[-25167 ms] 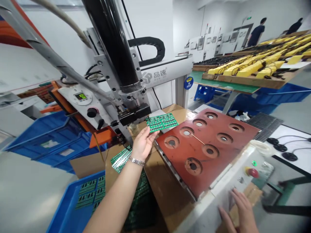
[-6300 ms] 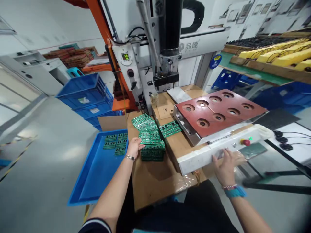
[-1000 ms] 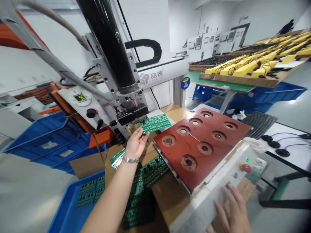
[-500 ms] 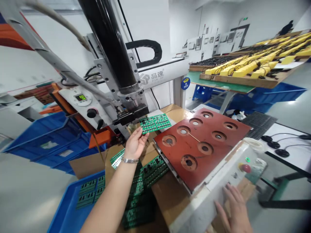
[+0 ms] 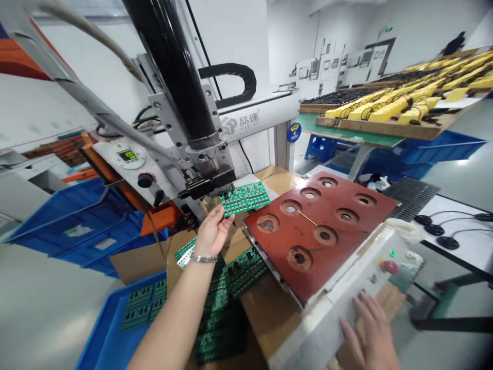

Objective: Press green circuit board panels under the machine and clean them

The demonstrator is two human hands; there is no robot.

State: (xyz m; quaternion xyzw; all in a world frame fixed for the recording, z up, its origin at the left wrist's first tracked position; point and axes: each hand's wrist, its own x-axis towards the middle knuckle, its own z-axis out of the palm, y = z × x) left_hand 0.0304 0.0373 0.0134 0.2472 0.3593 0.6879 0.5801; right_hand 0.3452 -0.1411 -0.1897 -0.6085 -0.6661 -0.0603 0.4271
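My left hand (image 5: 213,228) pinches the left corner of a green circuit board (image 5: 246,198), which is held up just below and right of the machine's head (image 5: 210,180). Under my left forearm lie more green boards (image 5: 246,272), partly hidden by it. My right hand (image 5: 372,329) has its fingers apart and rests on the white front edge of the machine (image 5: 331,318), holding nothing. Between the hands is a red-brown plate (image 5: 285,231) with several round recesses and a thin stick (image 5: 307,217) lying across it.
A blue bin (image 5: 103,318) with green boards stands at the lower left, with stacked blue crates (image 5: 77,221) behind it. A red button (image 5: 389,266) is above my right hand. Yellow parts (image 5: 389,105) cover a table at the back right, where a distant person (image 5: 453,45) is visible.
My left hand and the circuit board have shifted slightly left and down. My right hand has hardly moved.
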